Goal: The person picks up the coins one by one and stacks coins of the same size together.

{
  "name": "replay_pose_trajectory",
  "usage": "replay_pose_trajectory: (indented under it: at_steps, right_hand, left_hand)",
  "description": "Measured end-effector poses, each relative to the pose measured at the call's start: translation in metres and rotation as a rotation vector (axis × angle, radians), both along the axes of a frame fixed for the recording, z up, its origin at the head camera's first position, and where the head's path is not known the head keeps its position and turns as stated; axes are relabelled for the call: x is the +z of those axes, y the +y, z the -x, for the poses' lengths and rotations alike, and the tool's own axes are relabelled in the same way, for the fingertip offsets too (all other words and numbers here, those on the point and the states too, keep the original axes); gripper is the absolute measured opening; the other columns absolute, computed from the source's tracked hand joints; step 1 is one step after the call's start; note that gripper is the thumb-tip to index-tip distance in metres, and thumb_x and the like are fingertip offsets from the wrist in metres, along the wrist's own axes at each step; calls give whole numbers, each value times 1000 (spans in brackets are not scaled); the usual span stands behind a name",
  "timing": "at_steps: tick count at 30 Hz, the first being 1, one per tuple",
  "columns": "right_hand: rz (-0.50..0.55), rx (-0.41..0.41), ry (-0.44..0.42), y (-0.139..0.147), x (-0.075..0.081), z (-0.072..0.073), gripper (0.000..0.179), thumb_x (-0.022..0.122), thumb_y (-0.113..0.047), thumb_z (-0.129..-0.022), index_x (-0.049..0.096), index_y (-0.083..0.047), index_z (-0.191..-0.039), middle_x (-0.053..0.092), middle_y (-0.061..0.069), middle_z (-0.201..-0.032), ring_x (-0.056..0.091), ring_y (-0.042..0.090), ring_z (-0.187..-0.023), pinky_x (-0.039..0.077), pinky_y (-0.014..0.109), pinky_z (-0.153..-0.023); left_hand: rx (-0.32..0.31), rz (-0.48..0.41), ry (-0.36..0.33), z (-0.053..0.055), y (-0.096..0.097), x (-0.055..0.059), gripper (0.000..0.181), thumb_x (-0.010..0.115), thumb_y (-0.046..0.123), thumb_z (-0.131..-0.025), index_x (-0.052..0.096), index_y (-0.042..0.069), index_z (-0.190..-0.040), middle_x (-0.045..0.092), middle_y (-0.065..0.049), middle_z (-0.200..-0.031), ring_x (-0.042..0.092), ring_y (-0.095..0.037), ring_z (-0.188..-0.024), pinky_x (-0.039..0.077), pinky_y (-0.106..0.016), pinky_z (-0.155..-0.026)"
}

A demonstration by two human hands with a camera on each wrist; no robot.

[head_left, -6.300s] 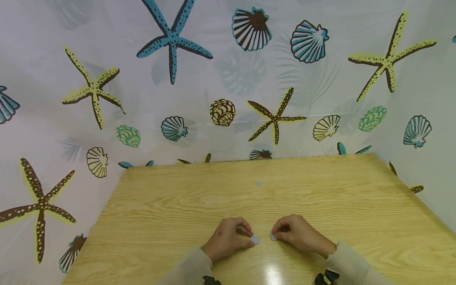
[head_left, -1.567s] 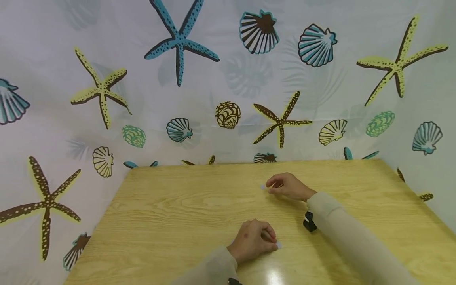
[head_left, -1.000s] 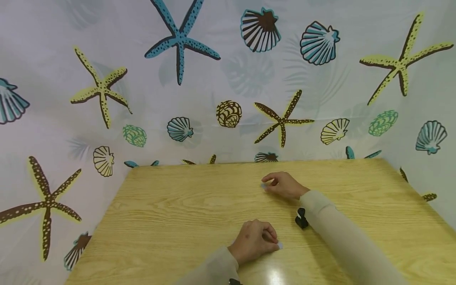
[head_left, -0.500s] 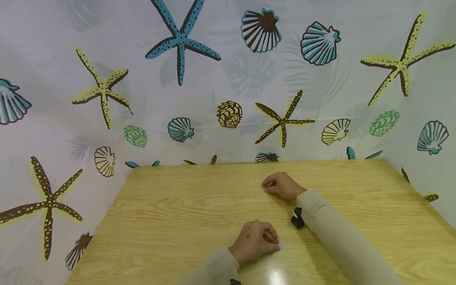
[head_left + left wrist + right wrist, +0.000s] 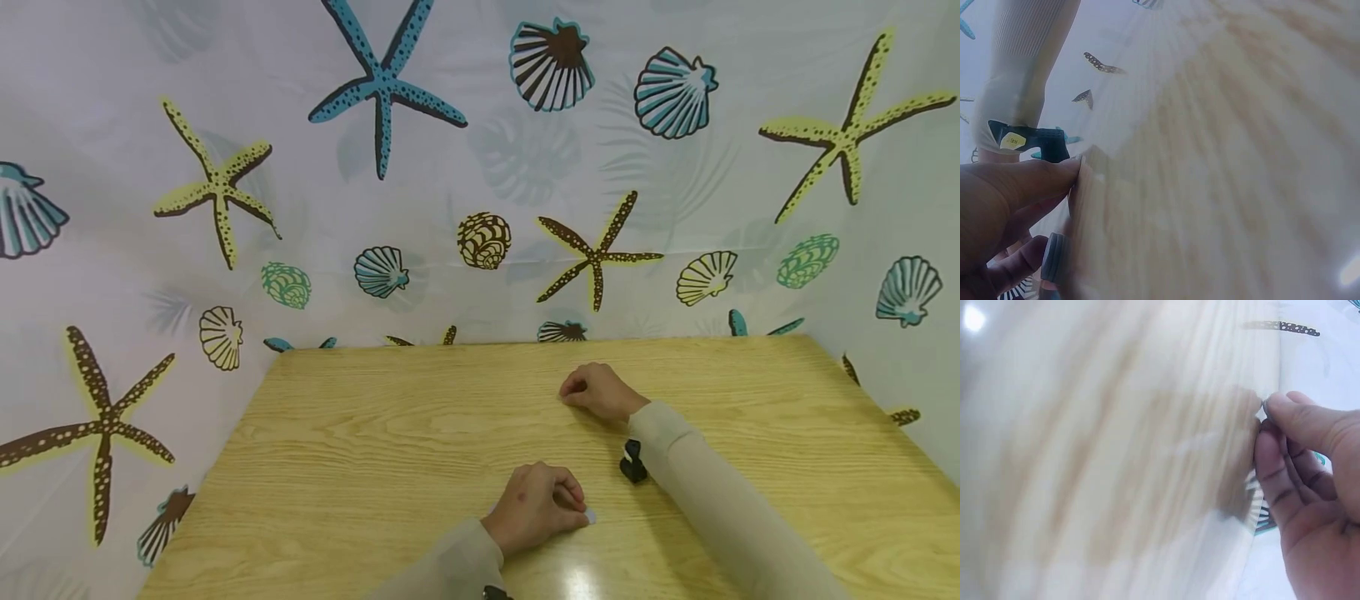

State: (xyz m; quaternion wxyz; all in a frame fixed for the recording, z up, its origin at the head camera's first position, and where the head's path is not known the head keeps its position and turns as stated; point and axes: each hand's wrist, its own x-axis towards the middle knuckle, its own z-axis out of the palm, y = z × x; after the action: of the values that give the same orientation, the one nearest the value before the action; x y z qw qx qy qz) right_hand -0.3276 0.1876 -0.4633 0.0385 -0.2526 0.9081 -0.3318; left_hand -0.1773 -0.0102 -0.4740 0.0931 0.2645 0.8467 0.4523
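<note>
Head view: the left hand (image 5: 536,512) rests on the wooden table (image 5: 360,450) close to its near edge, about midway along it. Its fingers are curled down, and a small pale grey disc (image 5: 590,517) peeks out at the fingertips, flat on the table. In the left wrist view the same hand (image 5: 1004,212) has its thumb and a lower finger closed on the rim of a grey disc (image 5: 1055,257), so it is pinching that piece against the table.

The right hand (image 5: 597,391) reaches out to the middle of the table, nearer the far edge, with the sleeve (image 5: 720,508) stretched behind it and a black wrist device (image 5: 632,462) under the forearm. Its fingers are bunched together on the table. From the head view no disc shows beneath them. The right wrist view shows the right hand (image 5: 1300,481) with thumb and fingers drawn together at the table; a thin grey sliver (image 5: 1266,411) sits at the thumb tip. It looks like the edge of a small disc being pinched, though the picture is too blurred to be sure.

The two hands are well apart. Behind the far edge and along both sides hangs a white curtain (image 5: 480,150) printed with starfish and shells.
</note>
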Motion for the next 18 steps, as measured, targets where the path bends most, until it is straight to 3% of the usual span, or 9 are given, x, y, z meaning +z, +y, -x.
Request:
replay_pose_trajectory:
  at_steps: [5,9,14,18]
  right_hand:
    - [39,-50,-33,6,3,-6,12,70,-8,-94,75,0,-101,73,10,-100,66,29,-96,54,45,-86]
    - [72,-85,-69,10,5,-10,14,69,-8,-95,75,1,-104,73,11,-100,67,25,-92,55,40,-82]
    - [97,-108,-79,15,8,-14,15,66,-4,-96,74,4,-106,73,13,-99,69,22,-86,56,36,-77]
    - [114,-120,-88,17,13,-19,15,65,-3,-96,73,4,-106,73,16,-102,69,24,-89,56,36,-78]
  left_hand:
    - [-1,5,18,1,0,-1,17,86,15,-80,70,18,-83,71,19,-76,61,10,-71,46,-20,-85]
    - [1,10,33,2,1,-2,18,87,13,-79,70,18,-83,72,19,-76,61,10,-70,47,-20,-83]
    - [4,5,21,2,2,-3,19,87,13,-78,70,18,-84,72,19,-77,61,9,-72,46,-24,-89]
    - [0,-10,5,2,2,-3,19,87,11,-78,69,17,-84,72,17,-77,62,8,-71,47,-22,-85]
